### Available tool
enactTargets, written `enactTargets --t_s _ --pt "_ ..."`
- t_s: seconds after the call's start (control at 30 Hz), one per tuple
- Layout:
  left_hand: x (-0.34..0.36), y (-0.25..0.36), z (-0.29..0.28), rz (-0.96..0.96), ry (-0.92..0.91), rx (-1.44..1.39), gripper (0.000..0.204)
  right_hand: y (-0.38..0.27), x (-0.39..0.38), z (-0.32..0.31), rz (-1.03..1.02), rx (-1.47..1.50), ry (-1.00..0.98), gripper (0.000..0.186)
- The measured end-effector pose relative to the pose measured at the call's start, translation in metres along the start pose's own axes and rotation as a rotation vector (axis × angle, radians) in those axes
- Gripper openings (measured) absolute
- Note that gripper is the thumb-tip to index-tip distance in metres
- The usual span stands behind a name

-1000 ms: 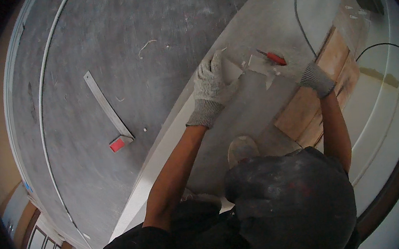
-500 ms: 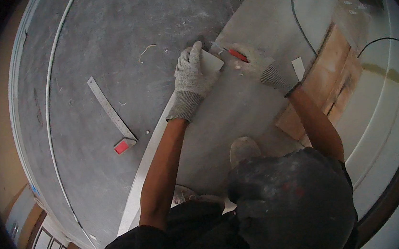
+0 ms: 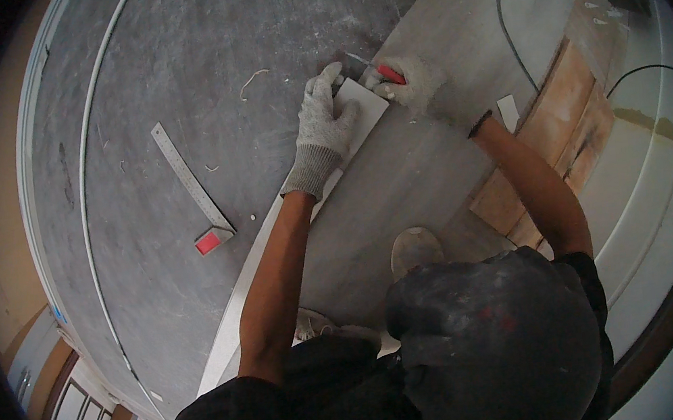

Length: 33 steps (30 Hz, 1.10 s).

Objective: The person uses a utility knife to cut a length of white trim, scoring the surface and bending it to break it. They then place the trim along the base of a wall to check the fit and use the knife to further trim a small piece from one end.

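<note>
A long white strip [image 3: 363, 108] runs from its squared far end back beneath my left forearm. My gloved left hand [image 3: 324, 118] is closed on it near that end, with the thumb lying across its face. In my gloved right hand [image 3: 419, 84] is a red-handled knife [image 3: 391, 73]. Its thin, pale blade points up and left, just beyond the strip's end. Motion blurs the right glove's cuff.
A try square [image 3: 192, 179] with a red-marked stock lies on the dark grey surface to the left. At right are wooden boards [image 3: 544, 137], a small white offcut [image 3: 508, 112] and a dark cable [image 3: 507, 27]. A pale cable [image 3: 85, 194] curves along the left side.
My right hand has moved slightly up and left with the knife, closer to the strip's end. More of the strip shows beside my left hand, its end shifted a little right.
</note>
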<state>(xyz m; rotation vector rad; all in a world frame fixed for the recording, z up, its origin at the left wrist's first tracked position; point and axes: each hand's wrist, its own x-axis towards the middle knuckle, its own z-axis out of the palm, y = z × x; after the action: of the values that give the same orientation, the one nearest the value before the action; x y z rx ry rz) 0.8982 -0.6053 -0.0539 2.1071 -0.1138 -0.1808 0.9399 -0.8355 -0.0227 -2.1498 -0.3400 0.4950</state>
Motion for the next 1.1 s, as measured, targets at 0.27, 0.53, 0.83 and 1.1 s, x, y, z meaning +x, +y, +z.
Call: enactTargets --t_s 0.27,0.53,0.83,1.1 --pt "0.004 -0.001 0.01 -0.07 -0.024 0.009 0.062 0.058 -0.055 0.055 -0.115 -0.309 0.473 0.037" --pt "-0.006 0.005 0.015 -0.002 -0.056 0.171 0.078 0.003 -0.073 0.022 0.199 -0.373 0.202 0.045" --pt "-0.028 0.014 0.048 0.015 -0.042 0.585 0.096 -0.013 -0.071 0.021 0.214 -0.599 -0.009 0.031" --pt "-0.038 0.011 0.04 0.074 -0.064 0.613 0.092 -0.017 -0.069 0.021 0.188 -0.606 -0.074 0.043"
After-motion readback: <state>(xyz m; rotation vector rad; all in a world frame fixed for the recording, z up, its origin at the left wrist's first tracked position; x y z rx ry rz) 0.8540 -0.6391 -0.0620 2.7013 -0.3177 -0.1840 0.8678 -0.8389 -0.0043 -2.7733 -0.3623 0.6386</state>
